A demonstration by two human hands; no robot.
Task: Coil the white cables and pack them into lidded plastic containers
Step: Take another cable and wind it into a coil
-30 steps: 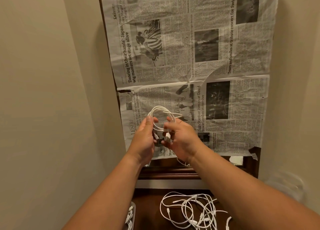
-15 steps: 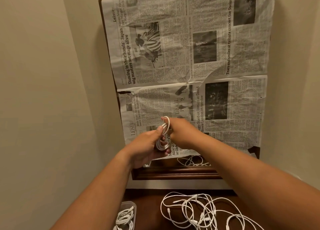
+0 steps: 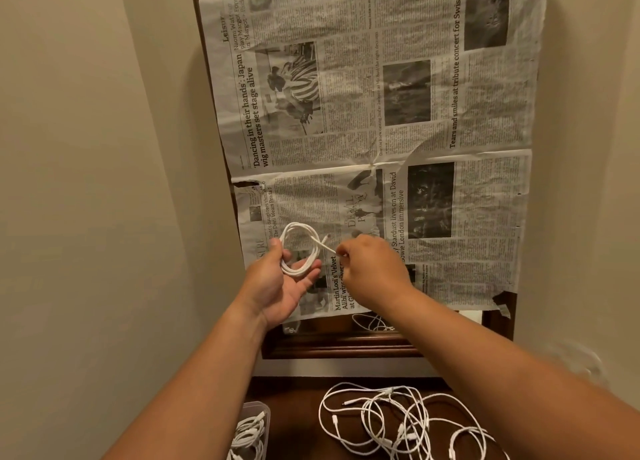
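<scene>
A white cable coil (image 3: pixel 300 251) hangs in the air in front of the newspaper-covered mirror. My left hand (image 3: pixel 282 284) holds the coil, thumb on its left side and fingers under its lower loops. To the right of it, my right hand (image 3: pixel 372 272) pinches the cable's free end, which crosses over the coil. Low on the dark wooden surface lies a loose tangle of white cables (image 3: pixel 405 421). A clear plastic container (image 3: pixel 251 432) with coiled cables inside sits at the bottom left, without a lid on it.
Newspaper sheets (image 3: pixel 381 130) are taped over a dark-framed mirror (image 3: pixel 332 347) against the wall. Beige walls close in on the left and right. The mirror's uncovered bottom strip reflects some cables.
The coil has turned from edge-on to flat and open in my left hand. My right hand has drawn away to the right, pulling the free end across the coil.
</scene>
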